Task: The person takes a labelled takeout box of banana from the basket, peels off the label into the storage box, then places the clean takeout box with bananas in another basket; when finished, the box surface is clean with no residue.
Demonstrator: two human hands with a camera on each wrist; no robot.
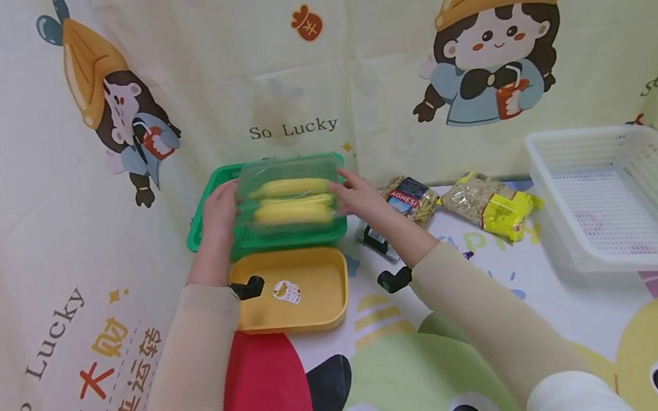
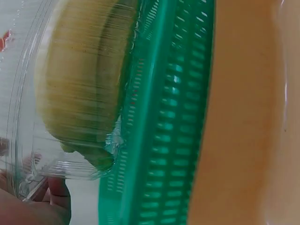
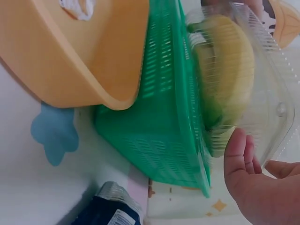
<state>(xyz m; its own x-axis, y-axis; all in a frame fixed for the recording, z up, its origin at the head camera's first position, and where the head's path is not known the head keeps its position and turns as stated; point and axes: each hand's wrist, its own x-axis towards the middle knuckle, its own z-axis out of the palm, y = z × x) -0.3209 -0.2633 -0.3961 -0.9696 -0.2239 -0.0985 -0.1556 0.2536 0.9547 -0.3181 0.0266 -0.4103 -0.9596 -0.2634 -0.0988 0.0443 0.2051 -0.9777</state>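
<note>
A clear plastic box with yellow bananas inside is held by its two ends, over the green basket. My left hand grips the left end, and in the left wrist view its fingers curl at the box's edge. The right hand holds the opposite end; in the right wrist view, fingers lie along one side with the thumb at the rim. Through the clear wall the bananas show, stem ends greenish. Most of the basket's inside is hidden behind the box.
A shallow orange-yellow tray with a banana sticker stands in front of the basket. Right of it lie a pasta bag and a yellow-labelled bag. A white perforated basket stands far right, and a printed curtain hangs behind.
</note>
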